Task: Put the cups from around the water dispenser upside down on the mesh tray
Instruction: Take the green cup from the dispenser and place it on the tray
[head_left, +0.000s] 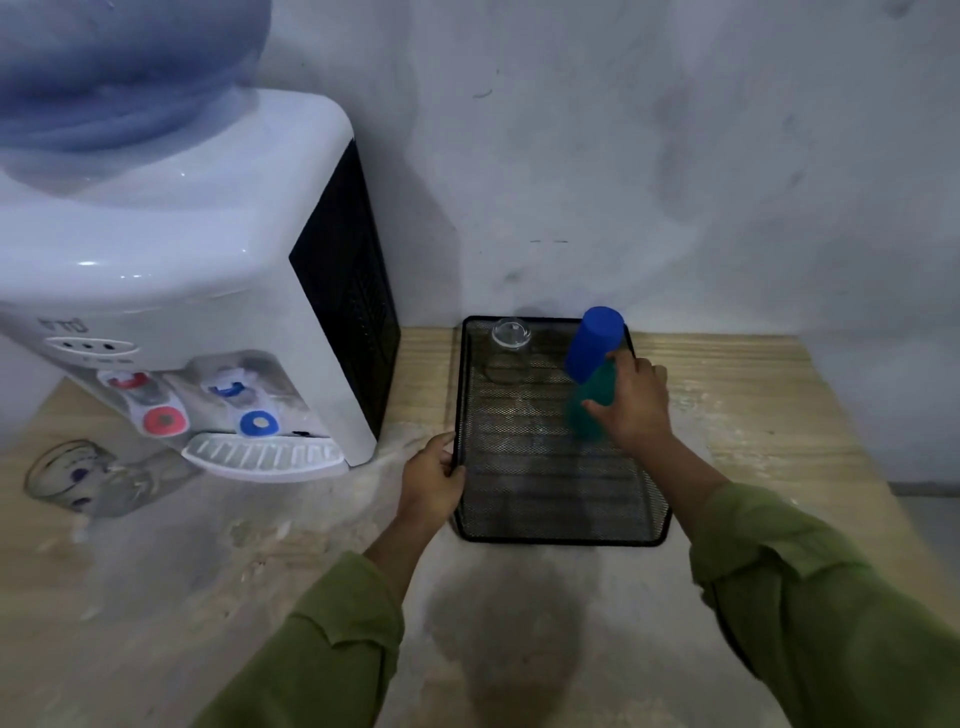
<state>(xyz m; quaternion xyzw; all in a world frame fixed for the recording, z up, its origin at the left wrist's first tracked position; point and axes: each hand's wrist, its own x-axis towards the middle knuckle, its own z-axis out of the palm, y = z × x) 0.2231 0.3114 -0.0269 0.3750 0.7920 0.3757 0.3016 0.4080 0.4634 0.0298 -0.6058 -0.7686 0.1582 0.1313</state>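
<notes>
A black mesh tray (545, 499) lies on the wooden table, right of the white water dispenser (208, 291). A clear glass (510, 353) stands upside down in the tray's far left corner. A blue cup (595, 343) stands upside down at the far right. My right hand (631, 402) grips a green cup (589, 402), blurred, over the tray's right side just in front of the blue cup. My left hand (434, 480) holds the tray's left rim. A clear glass mug (78, 475) with a dark print stands on the table left of the dispenser's drip tray.
The wall rises right behind the tray and dispenser. The dispenser's drip tray (265, 457) juts out toward me at the left. Bare tabletop (753, 415) stretches right of the mesh tray to the table's right edge.
</notes>
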